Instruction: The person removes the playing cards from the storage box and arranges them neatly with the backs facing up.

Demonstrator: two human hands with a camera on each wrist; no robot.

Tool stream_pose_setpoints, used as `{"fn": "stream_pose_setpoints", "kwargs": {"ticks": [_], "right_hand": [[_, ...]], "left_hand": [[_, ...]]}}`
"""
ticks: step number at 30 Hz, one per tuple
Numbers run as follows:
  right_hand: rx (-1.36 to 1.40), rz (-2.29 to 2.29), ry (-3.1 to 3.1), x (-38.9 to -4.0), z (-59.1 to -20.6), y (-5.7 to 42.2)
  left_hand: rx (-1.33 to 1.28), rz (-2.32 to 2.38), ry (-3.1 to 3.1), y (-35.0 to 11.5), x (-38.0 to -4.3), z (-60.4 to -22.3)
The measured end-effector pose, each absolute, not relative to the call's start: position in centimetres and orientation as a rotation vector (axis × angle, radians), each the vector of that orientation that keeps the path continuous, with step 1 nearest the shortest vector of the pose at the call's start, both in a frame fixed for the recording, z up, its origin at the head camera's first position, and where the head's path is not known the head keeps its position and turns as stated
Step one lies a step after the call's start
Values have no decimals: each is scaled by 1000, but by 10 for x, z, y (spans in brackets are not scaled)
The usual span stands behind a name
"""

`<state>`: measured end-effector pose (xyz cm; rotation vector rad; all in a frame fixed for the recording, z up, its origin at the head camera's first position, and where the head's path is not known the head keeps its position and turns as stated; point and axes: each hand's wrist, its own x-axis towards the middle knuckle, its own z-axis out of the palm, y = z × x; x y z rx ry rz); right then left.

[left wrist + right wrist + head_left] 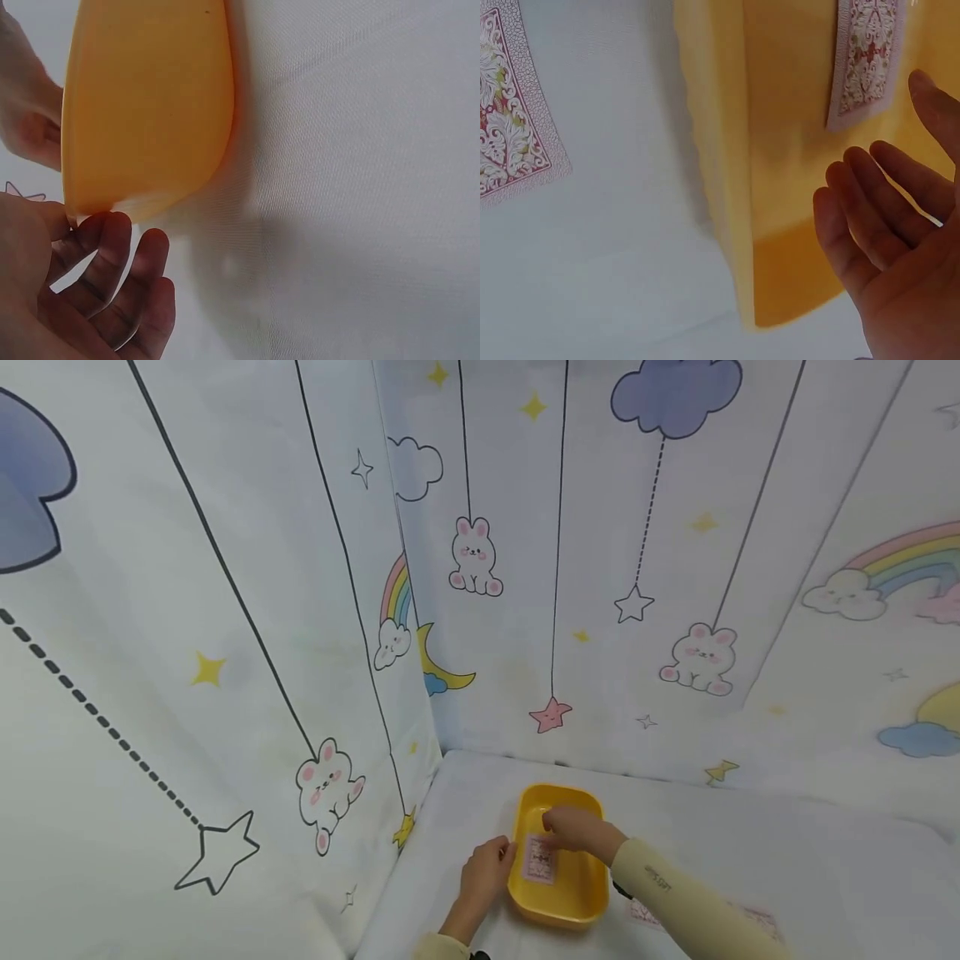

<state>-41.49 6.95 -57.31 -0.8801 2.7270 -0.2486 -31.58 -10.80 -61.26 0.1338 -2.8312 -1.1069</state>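
Note:
A deep yellow plastic tray (581, 893) with rounded corners sits on the white surface. Inside it lies a pink-bordered card with an ornate raised pattern (538, 858), near the left wall; the right wrist view shows part of this card (866, 60) too. My left hand (483, 870) is at the tray's left side. The left wrist view has its thumb and forefinger pinching the tray's rim, other fingers loosely bent. Over the tray's inside is my right hand (576, 828). Its fingers (885, 217) are slightly bent, thumb apart, with nothing between them, close to the card.
Similar patterned pieces (645, 912) lie on the white tabletop (840, 877) right of the tray, partly hidden by the right sleeve (675, 893). White wall sheets (510, 643) printed with bunnies, stars and clouds enclose the back and left.

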Motion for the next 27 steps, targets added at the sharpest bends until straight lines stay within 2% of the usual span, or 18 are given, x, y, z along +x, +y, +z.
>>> {"fn": "stream_pose_setpoints", "kwargs": {"ticks": [8,15,27], "right_hand": [[-701,-134,2715,-401,-584,60],[-745,-27,2772,-396,-588,55],[-686,-164,2715,-401,-591,57]], "left_hand": [[114,-1074,-2811,-107,-317,-614],[87,-1073,-2812,-108,-318,-615],[118,-1058,-2868,-108,-320,-612]]}}
